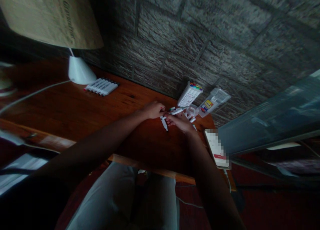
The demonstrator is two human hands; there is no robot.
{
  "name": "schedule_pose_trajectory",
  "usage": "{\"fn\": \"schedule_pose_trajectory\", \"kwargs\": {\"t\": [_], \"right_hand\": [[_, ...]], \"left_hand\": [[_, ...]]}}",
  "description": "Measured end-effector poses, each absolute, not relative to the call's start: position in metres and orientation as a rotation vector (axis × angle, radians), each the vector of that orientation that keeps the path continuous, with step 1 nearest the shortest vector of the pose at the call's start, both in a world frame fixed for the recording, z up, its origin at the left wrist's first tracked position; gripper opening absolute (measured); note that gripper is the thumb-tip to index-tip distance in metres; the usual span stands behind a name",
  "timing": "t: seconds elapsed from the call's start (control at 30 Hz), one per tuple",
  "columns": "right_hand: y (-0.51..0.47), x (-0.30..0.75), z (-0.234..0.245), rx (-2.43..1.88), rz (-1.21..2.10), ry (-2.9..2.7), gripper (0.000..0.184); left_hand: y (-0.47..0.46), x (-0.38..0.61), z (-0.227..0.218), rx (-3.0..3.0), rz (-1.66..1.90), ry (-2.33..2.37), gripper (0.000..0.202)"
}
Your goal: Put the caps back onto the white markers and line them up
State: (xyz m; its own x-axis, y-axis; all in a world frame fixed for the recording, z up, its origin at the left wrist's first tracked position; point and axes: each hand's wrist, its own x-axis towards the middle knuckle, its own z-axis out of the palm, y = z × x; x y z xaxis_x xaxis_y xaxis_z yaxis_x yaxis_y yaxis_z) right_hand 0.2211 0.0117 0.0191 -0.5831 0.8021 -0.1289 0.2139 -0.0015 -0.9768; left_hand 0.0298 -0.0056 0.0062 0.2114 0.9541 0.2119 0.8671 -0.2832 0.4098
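Observation:
My right hand (182,122) is closed around a white marker (178,111); more than one may be in its grip. My left hand (154,110) meets it from the left, wrist bent and fingers curled down, and what its fingertips pinch is hidden. Just below the hands, another white marker (164,124) slants with its dark tip towards me. Several loose white markers (190,117) lie beyond my right hand. Behind them stand a case packed with colour-capped markers (190,94) and a clear plastic case (212,102) with a yellow-and-red label.
A row of white markers (103,86) lies on the wooden desk (135,140) by the white lamp base (80,71). A stone wall (160,39) rises behind. At the right edge sits a white box-like item (215,148), partly pixelated, near a cable (228,180).

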Motion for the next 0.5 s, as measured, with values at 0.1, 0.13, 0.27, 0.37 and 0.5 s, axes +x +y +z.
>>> {"fn": "schedule_pose_trajectory", "kwargs": {"t": [0.1,0.13,0.27,0.37,0.5], "right_hand": [[0.012,0.223,0.02,-1.072,1.55,-1.842,0.029],[0.012,0.223,0.02,-1.079,1.54,-1.847,0.029],[0.012,0.219,0.018,-1.106,1.525,-1.827,0.03],[0.012,0.215,0.014,-1.095,1.521,-1.795,0.029],[0.014,0.213,0.008,-1.087,1.454,-1.758,0.031]], "left_hand": [[-0.006,0.03,0.006,2.264,0.633,1.74,0.021],[-0.006,0.03,0.006,2.259,0.637,1.738,0.021],[-0.005,0.031,0.007,2.248,0.637,1.762,0.021],[-0.004,0.032,0.006,2.26,0.623,1.768,0.02],[-0.003,0.03,0.004,2.29,0.638,1.766,0.02]]}}
